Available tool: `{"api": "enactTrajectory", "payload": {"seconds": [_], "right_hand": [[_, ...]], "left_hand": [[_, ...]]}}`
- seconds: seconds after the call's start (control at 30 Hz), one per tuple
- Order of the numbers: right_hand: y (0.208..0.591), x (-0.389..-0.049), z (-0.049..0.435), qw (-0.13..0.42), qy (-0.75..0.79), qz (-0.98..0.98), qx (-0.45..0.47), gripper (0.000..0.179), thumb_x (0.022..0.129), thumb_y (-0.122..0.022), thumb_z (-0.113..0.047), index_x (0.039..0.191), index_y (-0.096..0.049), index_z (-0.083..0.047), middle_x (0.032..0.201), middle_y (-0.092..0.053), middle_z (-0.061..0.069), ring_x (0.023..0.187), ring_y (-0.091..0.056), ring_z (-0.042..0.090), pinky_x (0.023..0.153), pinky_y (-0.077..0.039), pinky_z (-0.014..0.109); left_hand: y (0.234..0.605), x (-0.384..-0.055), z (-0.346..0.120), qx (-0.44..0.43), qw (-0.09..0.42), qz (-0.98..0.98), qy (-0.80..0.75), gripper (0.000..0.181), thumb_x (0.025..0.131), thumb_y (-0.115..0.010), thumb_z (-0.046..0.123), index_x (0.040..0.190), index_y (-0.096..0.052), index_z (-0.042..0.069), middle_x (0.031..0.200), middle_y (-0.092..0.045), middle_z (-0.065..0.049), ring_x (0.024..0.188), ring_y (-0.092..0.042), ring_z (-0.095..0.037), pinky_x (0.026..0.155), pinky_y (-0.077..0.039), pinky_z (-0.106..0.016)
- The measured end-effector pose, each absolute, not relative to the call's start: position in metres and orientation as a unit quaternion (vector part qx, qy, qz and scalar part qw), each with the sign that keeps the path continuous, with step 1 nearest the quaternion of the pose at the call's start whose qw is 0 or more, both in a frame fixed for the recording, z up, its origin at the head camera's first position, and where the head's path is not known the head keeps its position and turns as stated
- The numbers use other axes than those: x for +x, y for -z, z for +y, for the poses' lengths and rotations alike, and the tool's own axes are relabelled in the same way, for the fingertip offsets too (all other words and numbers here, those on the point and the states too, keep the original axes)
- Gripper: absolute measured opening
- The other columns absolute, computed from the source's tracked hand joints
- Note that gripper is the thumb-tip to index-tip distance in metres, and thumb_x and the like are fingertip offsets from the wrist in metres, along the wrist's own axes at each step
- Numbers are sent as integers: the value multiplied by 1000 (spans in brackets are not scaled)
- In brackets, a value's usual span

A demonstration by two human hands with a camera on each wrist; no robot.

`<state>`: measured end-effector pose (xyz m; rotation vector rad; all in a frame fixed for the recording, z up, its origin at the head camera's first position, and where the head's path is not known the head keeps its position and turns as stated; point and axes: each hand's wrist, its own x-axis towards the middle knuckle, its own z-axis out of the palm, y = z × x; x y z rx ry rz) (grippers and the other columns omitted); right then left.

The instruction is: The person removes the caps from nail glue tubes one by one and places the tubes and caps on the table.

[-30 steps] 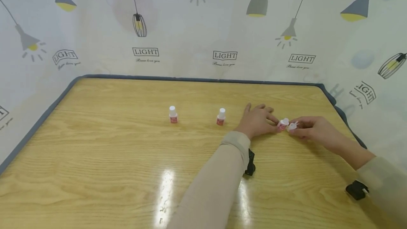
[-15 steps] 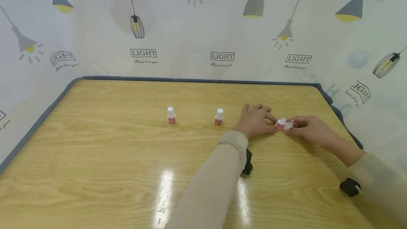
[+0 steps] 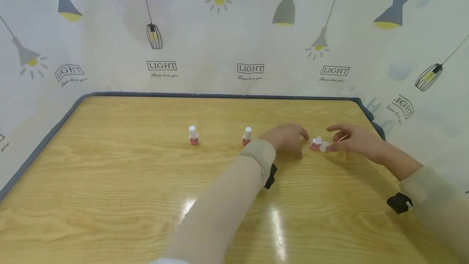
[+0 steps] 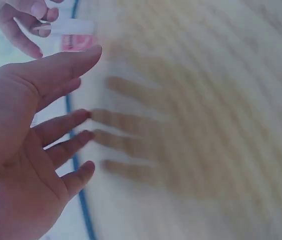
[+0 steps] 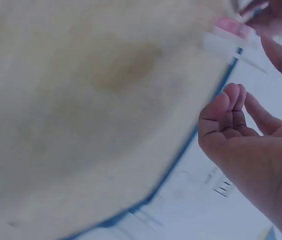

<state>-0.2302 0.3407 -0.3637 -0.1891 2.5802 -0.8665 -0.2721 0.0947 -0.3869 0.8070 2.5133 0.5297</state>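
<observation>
A small white-capped bottle (image 3: 316, 144) with a red-pink label stands between my two hands, with a small whitish translucent piece (image 3: 324, 146) right beside it. My left hand (image 3: 287, 137) is off to the bottle's left, and its palm and spread fingers show bare in the left wrist view. On the other side, my right hand (image 3: 356, 139) has thumb and index finger parted, its fingertips close by the translucent piece. Its other fingers bend loosely in the right wrist view, where the bottle's pink label (image 5: 233, 28) shows past them. Neither hand holds anything.
Two similar bottles stand upright farther left: one bottle (image 3: 193, 136) near mid-table, another bottle (image 3: 247, 135) partly behind my left cuff. The wooden table (image 3: 110, 182) has a dark blue edge (image 3: 205, 95) against a wall sheet (image 3: 205, 40) printed with lamps.
Both hands have let go: the left of the bottle, moving left away from it, the right of the translucent piece, its fingers spreading. Bottle and piece stay side by side. The head view shifts slightly.
</observation>
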Motion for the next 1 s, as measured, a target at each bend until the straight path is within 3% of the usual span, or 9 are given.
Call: {"api": "enactTrajectory", "payload": {"seconds": [0.1,0.3,0.47,0.67,1.0], "right_hand": [[347,-236,336,203,294,930,-83,83,98,-78,-40,162,-38,-4,139,-53,20,123,-59,33,91,-57,42],[314,-247,313,158,276,942,-111,72,98,-78,-39,156,-49,-6,147,-57,23,134,-58,39,104,-54,54],[301,-255,285,116,285,945,-106,60,99,-76,-42,148,-59,-11,141,-64,18,129,-60,32,100,-52,50],[306,-262,249,105,321,933,-124,51,100,-74,-45,140,-66,-15,135,-67,13,125,-61,28,100,-51,47],[334,-267,192,85,358,918,-150,42,100,-74,-43,131,-71,-15,120,-73,9,115,-67,24,90,-54,39]], "left_hand": [[375,-274,84,294,241,905,-193,59,95,-80,32,150,-59,28,165,-50,8,154,-44,-15,129,-37,-34],[340,-280,65,333,217,905,-148,54,99,-77,34,148,-62,19,160,-57,1,148,-52,-18,123,-44,-35],[308,-289,37,336,214,907,-135,53,99,-77,36,146,-64,17,157,-59,-6,143,-56,-22,119,-48,-39],[291,-293,-14,307,213,913,-166,58,99,-76,38,152,-58,19,160,-56,-8,149,-51,-26,124,-44,-45],[312,-274,-64,273,204,912,-229,78,95,-81,41,161,-44,19,164,-49,-11,152,-46,-32,124,-43,-52]]}}
